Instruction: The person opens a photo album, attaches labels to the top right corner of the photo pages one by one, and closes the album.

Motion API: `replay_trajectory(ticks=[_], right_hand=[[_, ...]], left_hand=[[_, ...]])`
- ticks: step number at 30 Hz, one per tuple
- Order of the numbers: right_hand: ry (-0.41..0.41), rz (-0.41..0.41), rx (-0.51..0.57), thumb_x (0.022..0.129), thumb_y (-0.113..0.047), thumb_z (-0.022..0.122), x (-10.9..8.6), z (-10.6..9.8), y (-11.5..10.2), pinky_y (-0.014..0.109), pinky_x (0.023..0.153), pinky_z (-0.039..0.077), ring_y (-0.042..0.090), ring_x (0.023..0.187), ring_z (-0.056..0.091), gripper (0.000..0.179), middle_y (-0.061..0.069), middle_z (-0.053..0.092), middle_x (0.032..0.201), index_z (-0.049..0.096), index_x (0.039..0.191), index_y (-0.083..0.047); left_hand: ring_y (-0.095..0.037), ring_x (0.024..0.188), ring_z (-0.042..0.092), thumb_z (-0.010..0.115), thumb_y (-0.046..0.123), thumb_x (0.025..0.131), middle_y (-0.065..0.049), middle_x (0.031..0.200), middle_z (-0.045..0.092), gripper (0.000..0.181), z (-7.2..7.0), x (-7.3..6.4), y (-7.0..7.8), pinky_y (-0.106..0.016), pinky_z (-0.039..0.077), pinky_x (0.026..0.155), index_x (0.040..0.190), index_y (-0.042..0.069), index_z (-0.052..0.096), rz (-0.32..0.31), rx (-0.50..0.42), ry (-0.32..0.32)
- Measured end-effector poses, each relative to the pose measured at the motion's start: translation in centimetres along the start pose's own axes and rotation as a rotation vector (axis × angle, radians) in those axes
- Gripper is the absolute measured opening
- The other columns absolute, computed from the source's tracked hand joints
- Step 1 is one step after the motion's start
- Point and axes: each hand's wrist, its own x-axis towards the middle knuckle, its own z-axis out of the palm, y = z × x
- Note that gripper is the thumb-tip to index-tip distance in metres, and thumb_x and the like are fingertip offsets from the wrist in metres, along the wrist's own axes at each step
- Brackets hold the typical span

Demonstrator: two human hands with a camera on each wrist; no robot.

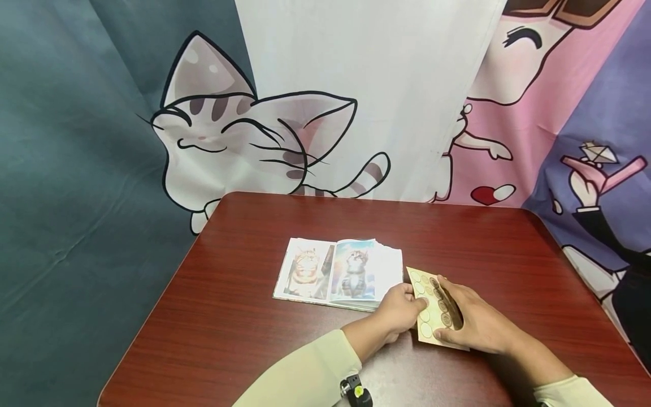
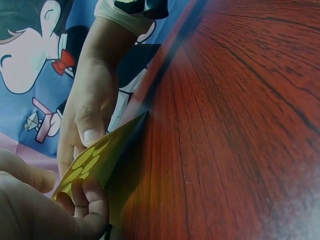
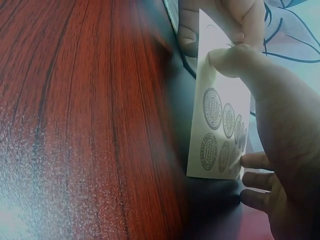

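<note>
Sticker sht over brn tbl; cat-print backdrop.

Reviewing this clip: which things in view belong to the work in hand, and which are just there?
In the work:
yellowish sheet with circles, held by the left hand and the right hand
open picture book beside it, probably

Just there:
table, underneath
cartoon backdrop, behind
black device at the left cuff
</note>
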Motion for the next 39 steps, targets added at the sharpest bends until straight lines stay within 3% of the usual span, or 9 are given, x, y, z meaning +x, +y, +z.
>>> replay_trajectory(ticks=[5, 10, 14, 19, 23, 29, 39], right_hand=[[0.010, 0.004, 0.014, 0.074, -0.058, 0.086, 0.0, 0.1, -0.1, 0.056, 0.097, 0.049, 0.037, 0.127, 0.052, 0.114, 0.021, 0.055, 0.140, 0.034, 0.157, -0.001], [0.019, 0.010, 0.024, 0.075, -0.051, 0.088, 0.0, -0.1, -0.2, 0.056, 0.096, 0.049, 0.035, 0.128, 0.051, 0.109, 0.020, 0.055, 0.140, 0.035, 0.157, -0.003], [0.074, -0.027, 0.025, 0.078, -0.043, 0.088, 0.1, -0.4, -0.3, 0.054, 0.097, 0.047, 0.033, 0.127, 0.051, 0.098, 0.017, 0.057, 0.138, 0.041, 0.154, -0.002], [0.213, -0.116, 0.032, 0.080, -0.025, 0.087, 0.5, -0.6, -0.2, 0.026, 0.108, 0.032, 0.032, 0.125, 0.051, 0.067, 0.010, 0.061, 0.133, 0.059, 0.138, -0.006], [0.292, -0.178, 0.056, 0.077, -0.011, 0.086, 0.9, -0.6, -0.2, 0.010, 0.106, 0.019, 0.032, 0.120, 0.051, 0.046, 0.008, 0.062, 0.127, 0.069, 0.120, -0.010], [0.363, -0.181, 0.077, 0.076, -0.001, 0.085, 1.3, -0.3, -0.4, 0.012, 0.102, 0.026, 0.027, 0.111, 0.054, 0.030, 0.006, 0.065, 0.118, 0.074, 0.102, -0.012], [0.419, -0.165, 0.051, 0.074, -0.002, 0.087, 1.6, 0.0, -0.8, 0.028, 0.089, 0.038, 0.023, 0.103, 0.056, 0.026, 0.006, 0.068, 0.109, 0.074, 0.093, -0.014]], left_hand=[[-0.020, 0.074, 0.069, 0.062, -0.003, 0.095, -0.007, 0.084, 0.066, 0.015, 0.0, 0.2, -0.1, -0.032, 0.060, 0.071, 0.109, -0.001, 0.061, 0.025, 0.053, 0.035], [-0.019, 0.083, 0.069, 0.061, -0.008, 0.092, -0.006, 0.094, 0.067, 0.030, -0.1, 0.4, -0.2, -0.033, 0.059, 0.080, 0.121, -0.001, 0.057, 0.031, 0.056, 0.033], [-0.021, 0.082, 0.071, 0.060, -0.012, 0.090, -0.006, 0.098, 0.070, 0.038, -0.4, 0.4, -0.3, -0.034, 0.060, 0.079, 0.126, 0.001, 0.054, 0.028, 0.052, 0.028], [-0.020, 0.075, 0.069, 0.057, -0.018, 0.087, -0.004, 0.094, 0.069, 0.041, -0.5, 0.5, -0.2, -0.034, 0.060, 0.070, 0.121, 0.005, 0.057, 0.019, 0.061, 0.039], [-0.020, 0.072, 0.068, 0.055, -0.020, 0.086, -0.002, 0.092, 0.068, 0.042, -0.4, 0.7, -0.3, -0.035, 0.060, 0.067, 0.118, 0.007, 0.058, 0.016, 0.056, 0.033], [-0.020, 0.072, 0.069, 0.053, -0.021, 0.084, -0.001, 0.093, 0.068, 0.044, -0.4, 0.7, -0.3, -0.036, 0.061, 0.065, 0.117, 0.008, 0.058, 0.034, 0.048, 0.018], [-0.019, 0.072, 0.068, 0.053, -0.023, 0.081, 0.001, 0.097, 0.069, 0.052, -0.2, 0.4, -0.4, -0.034, 0.060, 0.064, 0.120, 0.011, 0.057, 0.048, 0.034, -0.001]])
